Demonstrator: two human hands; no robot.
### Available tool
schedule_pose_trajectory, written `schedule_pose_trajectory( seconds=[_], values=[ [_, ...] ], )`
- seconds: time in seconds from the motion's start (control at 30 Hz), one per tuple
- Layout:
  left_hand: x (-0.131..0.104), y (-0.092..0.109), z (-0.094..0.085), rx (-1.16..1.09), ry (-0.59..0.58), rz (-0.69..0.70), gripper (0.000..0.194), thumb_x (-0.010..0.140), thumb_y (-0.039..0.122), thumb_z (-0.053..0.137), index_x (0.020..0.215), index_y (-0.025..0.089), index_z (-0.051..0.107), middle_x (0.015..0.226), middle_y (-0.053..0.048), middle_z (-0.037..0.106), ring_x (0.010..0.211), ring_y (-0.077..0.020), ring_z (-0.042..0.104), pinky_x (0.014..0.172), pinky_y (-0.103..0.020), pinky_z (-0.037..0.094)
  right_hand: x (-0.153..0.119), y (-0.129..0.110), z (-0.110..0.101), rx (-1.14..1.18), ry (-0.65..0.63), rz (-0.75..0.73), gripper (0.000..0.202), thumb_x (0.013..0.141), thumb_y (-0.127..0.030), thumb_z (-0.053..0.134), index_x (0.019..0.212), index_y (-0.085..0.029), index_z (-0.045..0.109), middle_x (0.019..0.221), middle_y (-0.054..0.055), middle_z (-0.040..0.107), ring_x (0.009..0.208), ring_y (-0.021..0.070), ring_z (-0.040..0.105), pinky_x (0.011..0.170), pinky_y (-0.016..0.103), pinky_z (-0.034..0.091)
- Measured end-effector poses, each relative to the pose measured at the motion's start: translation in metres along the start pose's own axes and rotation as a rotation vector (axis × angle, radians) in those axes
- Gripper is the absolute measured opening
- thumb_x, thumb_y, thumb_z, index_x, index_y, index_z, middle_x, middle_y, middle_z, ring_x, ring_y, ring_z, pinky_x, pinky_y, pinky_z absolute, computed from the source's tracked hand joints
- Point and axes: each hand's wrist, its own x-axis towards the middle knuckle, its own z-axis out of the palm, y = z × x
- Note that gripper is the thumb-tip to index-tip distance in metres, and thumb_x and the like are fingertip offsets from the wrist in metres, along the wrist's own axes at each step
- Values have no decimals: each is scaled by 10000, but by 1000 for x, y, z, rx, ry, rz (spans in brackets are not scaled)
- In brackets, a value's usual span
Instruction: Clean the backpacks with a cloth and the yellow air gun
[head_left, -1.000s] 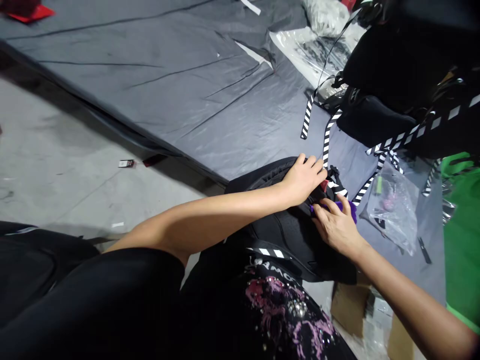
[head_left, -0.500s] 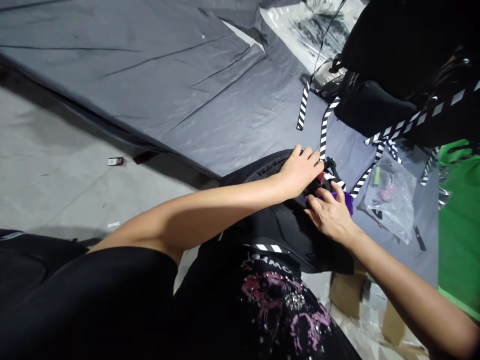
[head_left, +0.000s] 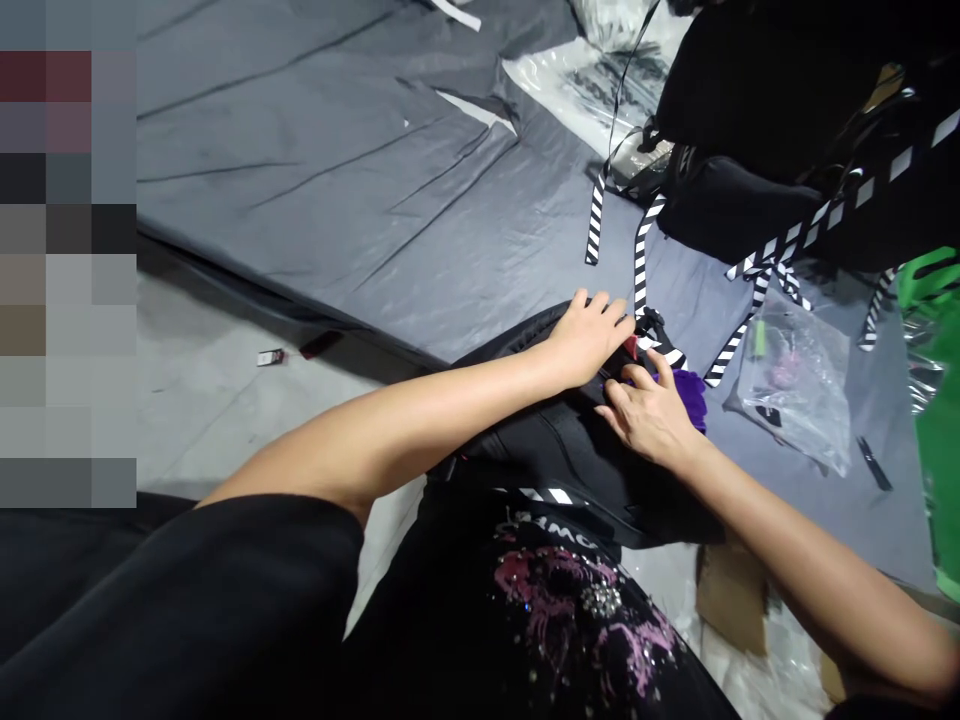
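Observation:
A black backpack [head_left: 551, 445] lies at the table's near edge, against my body. My left hand [head_left: 589, 340] is closed over its upper edge, with the fingertips hooked over the far side. Close by on the right, my right hand [head_left: 654, 415] has its fingers bent onto the bag; its fingertips are partly hidden. A small red piece [head_left: 631, 347] shows between the two hands. Beside my right hand, a fluffy purple thing [head_left: 688, 398] is partly covered. A black-and-white striped strap [head_left: 642, 255] runs away from the bag near my left fingers.
Grey sheeting [head_left: 450, 240] covers the table. Large black bags [head_left: 765, 110] are piled at the back right. A clear plastic bag [head_left: 799, 375], a small black tool [head_left: 874, 463] and green fabric [head_left: 941, 430] lie to the right. Cardboard [head_left: 731, 600] is below the table edge.
The view has shifted slightly. Both hands stay on the backpack in nearly the same pose, and the right hand sits a little closer to the left.

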Motion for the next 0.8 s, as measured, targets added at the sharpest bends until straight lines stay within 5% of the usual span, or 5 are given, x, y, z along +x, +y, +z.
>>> schedule_pose_trajectory(
  seconds=[0.17, 0.3, 0.4, 0.67, 0.8],
  values=[
    [1, -5, -6, 22, -63, 48, 614, 833, 286, 602, 1400, 170, 397, 1475, -149, 378, 1238, -318, 404, 994, -449, 329, -4, -7, 6, -12, 80, 66, 282, 953, -317, 462, 1080, -109, 603, 862, 92, 704, 1087, 289, 497, 1086, 521, 208],
    [5, -19, -31, 36, -328, -25, 1047, 669, 351, 795, 1514, 272, 182, 1589, -145, 149, 1328, -371, 320, 1005, -478, 362, -9, -19, 8, -28, 114, 151, 268, 966, -329, 454, 983, -115, 614, 766, 89, 678, 1034, 276, 519, 1067, 513, 222],
    [1, -27, -46, -28, -507, -176, 1158, 655, 321, 809, 1532, 305, 53, 1580, -168, 151, 1267, -364, 419, 938, -446, 438, -12, -30, 8, 5, 163, 201, 253, 963, -306, 470, 1054, -105, 594, 841, 99, 693, 1090, 278, 505, 1068, 511, 215],
    [-11, -20, -23, -25, -325, -258, 1346, 589, 360, 865, 1524, 281, -100, 1561, -214, 125, 1205, -378, 459, 889, -416, 479, -5, -46, 15, 115, 221, 292, 233, 936, -260, 503, 1098, -112, 583, 874, 103, 699, 1088, 295, 509, 1041, 513, 247],
    [-7, -17, -19, 37, -316, -248, 1323, 594, 341, 867, 1531, 242, -61, 1466, -228, 299, 1118, -347, 515, 852, -381, 490, -3, -44, 17, 129, 228, 300, 228, 936, -263, 502, 1090, -116, 586, 870, 110, 691, 1050, 284, 520, 1025, 504, 262]
  ],
)
